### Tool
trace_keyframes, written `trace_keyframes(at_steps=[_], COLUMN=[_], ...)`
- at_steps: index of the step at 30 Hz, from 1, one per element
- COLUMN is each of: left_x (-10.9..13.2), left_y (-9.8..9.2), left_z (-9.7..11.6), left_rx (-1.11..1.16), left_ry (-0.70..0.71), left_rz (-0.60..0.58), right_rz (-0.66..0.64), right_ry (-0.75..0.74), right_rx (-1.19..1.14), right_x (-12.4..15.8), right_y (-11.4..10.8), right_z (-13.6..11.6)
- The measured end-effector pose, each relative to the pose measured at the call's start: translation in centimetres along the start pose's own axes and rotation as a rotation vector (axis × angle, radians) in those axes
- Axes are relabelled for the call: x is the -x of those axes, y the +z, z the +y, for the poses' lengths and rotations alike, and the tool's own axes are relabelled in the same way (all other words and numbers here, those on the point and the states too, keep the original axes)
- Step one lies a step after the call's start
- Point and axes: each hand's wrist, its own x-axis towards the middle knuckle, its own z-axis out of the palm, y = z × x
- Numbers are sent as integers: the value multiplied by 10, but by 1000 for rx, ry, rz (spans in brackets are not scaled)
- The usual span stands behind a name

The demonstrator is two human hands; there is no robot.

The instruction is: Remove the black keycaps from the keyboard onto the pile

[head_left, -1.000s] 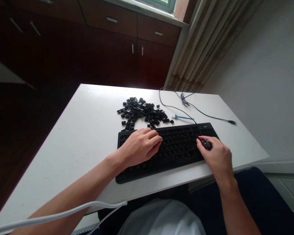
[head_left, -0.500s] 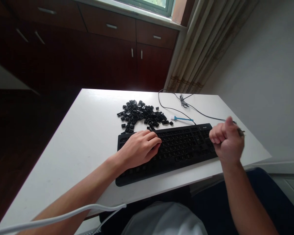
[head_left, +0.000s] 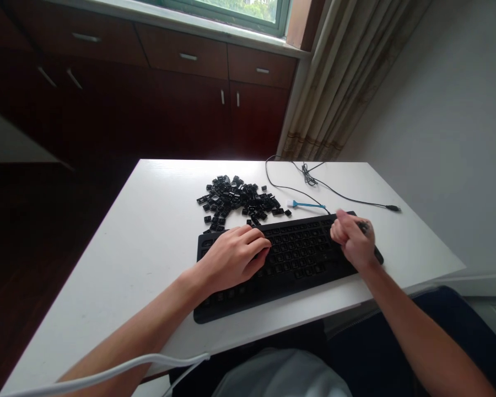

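A black keyboard point(head_left: 248, 300) lies slantwise on the white table, with many of its key places stripped of caps. My left hand point(head_left: 237, 253) is on its left half, fingers bent together and pressing down on it; the fingertips are partly hidden. Over the keyboard's right end, my right hand point(head_left: 353, 237) makes a fist around a thin dark thing point(head_left: 362, 226). One end of that thing pokes out beside the fist, and its kind cannot be made out. Behind the keyboard spreads a heap of loose black keycaps point(head_left: 231, 196).
A small blue brush point(head_left: 308, 204) with white bristles lies behind the keyboard. The black cable point(head_left: 343, 196) runs across the back of the white table point(head_left: 119, 248) to a plug at the right. A white cord point(head_left: 149, 358) hangs close at lower left.
My right fist has moved left and inward, from beyond the keyboard's right edge to over its right end. My left hand stays in place on the keyboard. The view has shifted slightly.
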Motion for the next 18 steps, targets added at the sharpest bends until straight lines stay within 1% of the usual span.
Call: trace_keyframes(at_steps=[2, 5, 8, 10, 13, 14, 15, 16, 18], left_x=[1, 1, 0, 0, 0, 1, 1, 1, 2], left_y=[0, -1, 0, 1, 2, 1, 1, 1, 1], left_z=[0, 0, 0, 0, -1, -1, -2, -2, -2], left_rx=[3, 2, 7, 13, 12, 10, 7, 4, 3], left_ry=[5, 7, -4, -11, -8, -4, -2, 0, -2], left_rz=[-5, -10, -4, -1, -2, -3, -3, -2, -1], right_rz=[1, 69, 112, 127, 167, 200, 211, 169, 88], right_ry=[11, -81, -97, -74, -90, -132, -250, -316, -325], right_rx=[-5, -7, 104, 237, 428, 530, 786, 999, 1123], right_x=[3, -3, -6, 3, 34, 46, 59, 71, 89], right_y=[-3, -8, -9, -15, -37, -46, -54, -60, -67], right_z=[2, -8, -5, 3, 10, 11, 12, 14, 20])
